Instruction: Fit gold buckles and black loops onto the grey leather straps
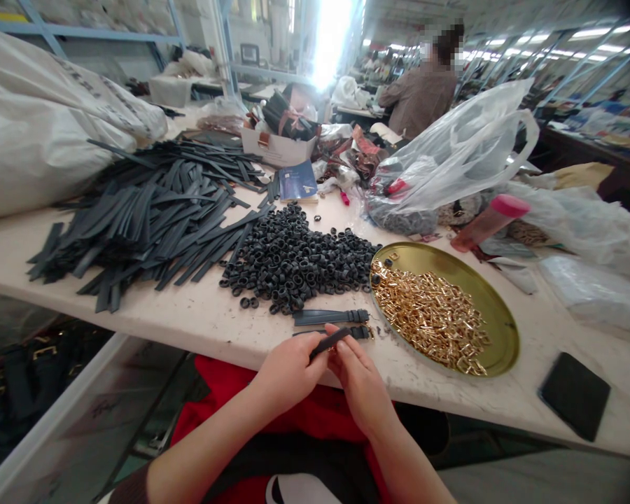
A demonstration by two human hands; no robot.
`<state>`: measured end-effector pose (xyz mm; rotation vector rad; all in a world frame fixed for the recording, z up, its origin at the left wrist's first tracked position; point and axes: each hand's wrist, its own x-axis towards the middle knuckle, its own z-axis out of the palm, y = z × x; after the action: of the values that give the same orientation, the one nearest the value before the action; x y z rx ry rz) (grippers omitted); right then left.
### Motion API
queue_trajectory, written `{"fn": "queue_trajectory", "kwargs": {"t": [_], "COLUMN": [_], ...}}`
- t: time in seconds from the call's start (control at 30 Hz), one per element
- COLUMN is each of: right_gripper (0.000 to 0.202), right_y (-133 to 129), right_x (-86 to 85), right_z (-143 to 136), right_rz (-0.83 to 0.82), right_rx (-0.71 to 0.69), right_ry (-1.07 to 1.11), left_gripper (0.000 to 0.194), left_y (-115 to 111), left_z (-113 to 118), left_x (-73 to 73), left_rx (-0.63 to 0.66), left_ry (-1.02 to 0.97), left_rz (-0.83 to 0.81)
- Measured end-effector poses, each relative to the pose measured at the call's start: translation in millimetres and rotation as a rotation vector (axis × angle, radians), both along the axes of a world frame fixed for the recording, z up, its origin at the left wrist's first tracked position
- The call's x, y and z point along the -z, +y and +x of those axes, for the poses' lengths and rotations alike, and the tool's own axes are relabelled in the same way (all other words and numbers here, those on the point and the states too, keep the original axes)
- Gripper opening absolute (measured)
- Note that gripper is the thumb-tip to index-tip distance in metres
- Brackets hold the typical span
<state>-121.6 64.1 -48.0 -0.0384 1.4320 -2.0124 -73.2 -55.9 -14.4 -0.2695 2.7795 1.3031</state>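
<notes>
Near the table's front edge, my left hand (294, 367) pinches a short dark leather strap (330, 341) between thumb and fingers. My right hand (360, 378) meets it there, its fingers closed around the strap's other end. A glint of gold shows at the right fingertips, too small to make out. Just beyond my hands lie two straps with keeper loops, the farther strap (330, 317) and a nearer one (360, 332) partly hidden by my fingers. Behind them is a heap of small black loops (299, 259). Gold buckles (430, 315) fill much of a round tray (496, 315) to the right.
Loose dark strips (152, 203) are piled at the left beside a large white sack (36, 126). A clear plastic bag (451, 147), a pink-capped bottle (486, 225) and a blue booklet (297, 182) stand farther back. A black flat object (575, 395) lies right. A person (425, 87) is in the background.
</notes>
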Motion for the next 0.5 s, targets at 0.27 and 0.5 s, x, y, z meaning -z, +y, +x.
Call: {"fn": "queue_trajectory", "kwargs": {"t": [0.27,0.5], "right_gripper": [0.019,0.022], "right_y": [0,-2], "right_x": [-1.6,-4.8], "right_z": [-8,-1], "right_rz": [-0.113,-0.062], "right_rx": [-0.009,0.127], "right_ry": [-0.129,-0.085], "left_gripper": [0.022,0.022], "left_y": [1,7], "left_z": [0,2], "left_x": [11.1,12.7], "left_rx": [-0.016,0.000], "left_ry": [-0.005,0.008], "left_rz": [0.358,0.392]}}
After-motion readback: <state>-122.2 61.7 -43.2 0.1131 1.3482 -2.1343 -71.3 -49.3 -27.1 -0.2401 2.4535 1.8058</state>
